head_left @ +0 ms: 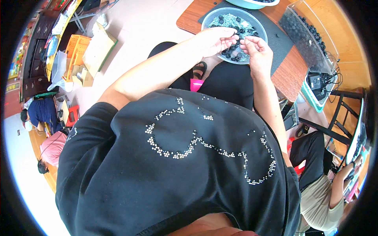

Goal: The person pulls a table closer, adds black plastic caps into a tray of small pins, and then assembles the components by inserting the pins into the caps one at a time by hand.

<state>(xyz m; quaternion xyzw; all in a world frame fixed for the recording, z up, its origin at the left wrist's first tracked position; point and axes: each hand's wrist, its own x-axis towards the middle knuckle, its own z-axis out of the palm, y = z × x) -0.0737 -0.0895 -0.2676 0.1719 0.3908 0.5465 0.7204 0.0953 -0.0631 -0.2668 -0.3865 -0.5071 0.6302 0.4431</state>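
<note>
My left hand (218,41) and my right hand (258,51) meet above a round clear basin (264,33). Both hands are closed in a pinch, their fingertips almost touching. What they hold between the fingertips is too small to make out. Inside the basin lie small round black parts (233,53) mixed with many thin, pale bluish pieces (249,28). Some black parts show directly behind and below my fingers, so I cannot tell whether one of them is in my grip.
The basin rests on a dark mat (281,43) on a brown table (293,76). To the right stands a clear bin (307,43) of black parts, above a green-white basket (315,96) with cables. A pale blue bowl (252,4) sits beyond. Other people work at both sides.
</note>
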